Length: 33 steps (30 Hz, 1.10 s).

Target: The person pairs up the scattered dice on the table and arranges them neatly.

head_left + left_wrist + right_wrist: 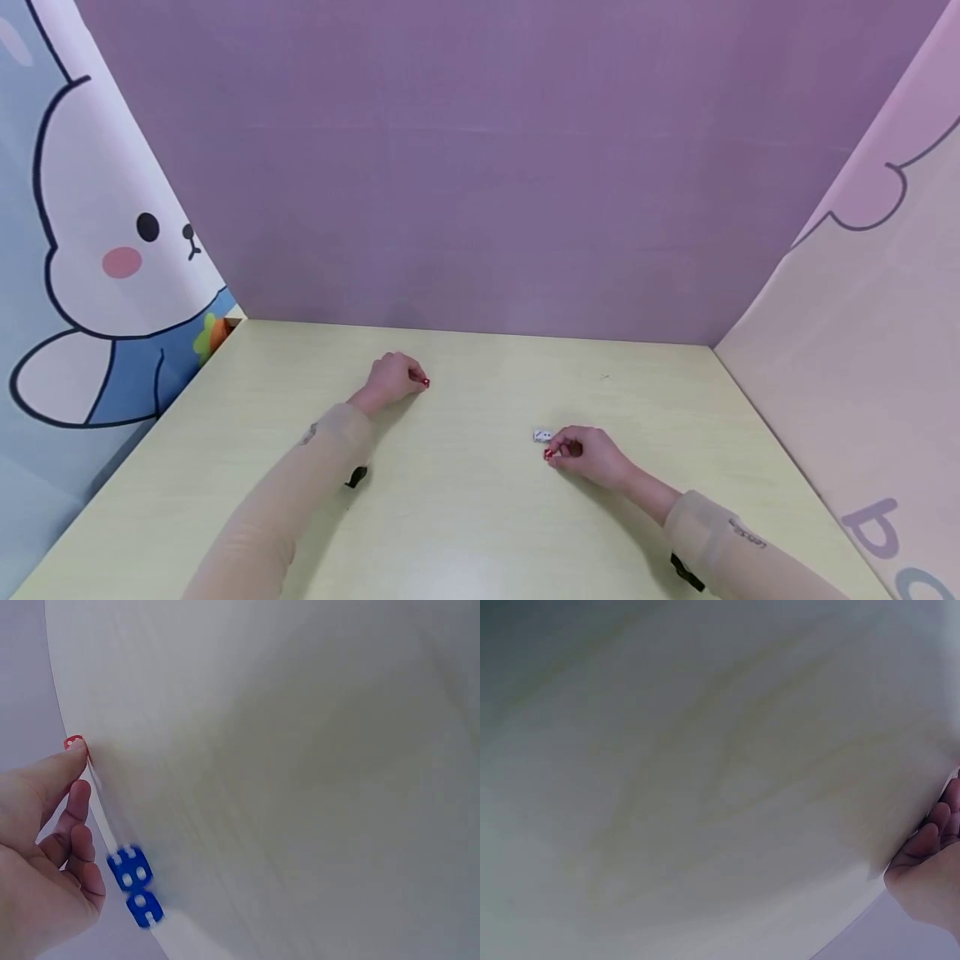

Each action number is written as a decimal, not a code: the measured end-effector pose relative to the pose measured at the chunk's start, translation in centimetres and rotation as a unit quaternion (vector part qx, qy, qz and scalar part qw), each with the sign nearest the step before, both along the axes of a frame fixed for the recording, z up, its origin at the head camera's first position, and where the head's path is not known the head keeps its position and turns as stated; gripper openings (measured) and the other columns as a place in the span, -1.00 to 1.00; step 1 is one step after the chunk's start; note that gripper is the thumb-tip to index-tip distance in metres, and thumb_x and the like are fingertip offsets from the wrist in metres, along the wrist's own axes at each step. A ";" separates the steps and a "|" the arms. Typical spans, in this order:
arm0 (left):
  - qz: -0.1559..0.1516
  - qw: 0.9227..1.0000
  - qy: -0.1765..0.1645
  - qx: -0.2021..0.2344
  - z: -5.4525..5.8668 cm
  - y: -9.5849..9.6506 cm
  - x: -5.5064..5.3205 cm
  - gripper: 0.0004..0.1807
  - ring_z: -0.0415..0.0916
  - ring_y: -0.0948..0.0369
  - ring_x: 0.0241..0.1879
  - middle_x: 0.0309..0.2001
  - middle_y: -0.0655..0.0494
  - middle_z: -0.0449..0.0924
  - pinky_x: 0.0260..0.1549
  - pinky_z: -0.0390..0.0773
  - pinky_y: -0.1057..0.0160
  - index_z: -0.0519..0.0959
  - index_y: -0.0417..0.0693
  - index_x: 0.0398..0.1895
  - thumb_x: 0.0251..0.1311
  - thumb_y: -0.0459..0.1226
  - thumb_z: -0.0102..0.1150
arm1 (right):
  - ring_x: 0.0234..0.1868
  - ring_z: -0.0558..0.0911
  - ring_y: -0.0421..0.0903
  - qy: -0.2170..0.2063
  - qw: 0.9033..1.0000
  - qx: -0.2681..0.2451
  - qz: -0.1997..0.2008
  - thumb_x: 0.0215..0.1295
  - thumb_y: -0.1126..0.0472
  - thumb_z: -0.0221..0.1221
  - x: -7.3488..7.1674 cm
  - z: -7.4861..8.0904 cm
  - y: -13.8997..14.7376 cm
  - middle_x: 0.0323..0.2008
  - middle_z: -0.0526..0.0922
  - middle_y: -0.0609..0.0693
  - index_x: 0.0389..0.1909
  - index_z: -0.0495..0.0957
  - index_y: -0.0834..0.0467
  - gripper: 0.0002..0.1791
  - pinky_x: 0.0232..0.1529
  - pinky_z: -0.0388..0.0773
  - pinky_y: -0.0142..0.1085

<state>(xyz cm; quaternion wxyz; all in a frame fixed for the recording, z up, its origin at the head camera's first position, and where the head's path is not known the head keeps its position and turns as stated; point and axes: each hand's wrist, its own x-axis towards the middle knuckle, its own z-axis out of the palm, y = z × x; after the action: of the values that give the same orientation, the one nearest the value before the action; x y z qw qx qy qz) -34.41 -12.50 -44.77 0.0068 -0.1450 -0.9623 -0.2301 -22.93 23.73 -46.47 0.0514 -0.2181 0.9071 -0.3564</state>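
My left hand (393, 379) is over the back left of the table, pinching a small red die (427, 382) between thumb and fingertips. The left wrist view shows that red die (73, 741), mostly covered by the thumb. Two blue dice (129, 868) with white pips lie end to end beside the left hand there. Near the table's middle right, my right hand (592, 456) pinches another small red die (548, 454). Just beyond its fingertips lie small white dice (542, 436) with dark pips. The right wrist view catches only curled fingers (936, 825) at its edge.
A pale wooden table (465, 517) lies under both hands. Behind it rises a purple panel (480, 167). Printed panels stand on both sides, with a cartoon rabbit (112, 200) on the left one. A tiny dark mark (605, 377) shows toward the back right.
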 end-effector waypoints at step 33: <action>-0.050 0.993 -0.048 0.092 -0.4 7.5 6.1 -0.91 0.48 0.33 -0.51 -0.52 0.22 0.64 -0.37 0.48 0.32 0.70 -0.03 -0.49 -0.10 -0.29 0.45 | -0.45 0.39 -0.30 0.010 1.000 0.005 -0.009 0.07 0.23 0.35 0.0 -0.2 0.1 -0.48 0.52 -0.17 -0.36 0.61 0.06 -0.87 -0.45 0.36 -0.49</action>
<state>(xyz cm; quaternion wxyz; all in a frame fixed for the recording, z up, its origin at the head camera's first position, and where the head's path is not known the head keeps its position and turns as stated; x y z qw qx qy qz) -28.30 -5.04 -45.13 -0.0372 -0.1804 -0.9277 -0.3248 -22.97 23.82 -46.70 0.0397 -0.2130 0.9112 -0.3503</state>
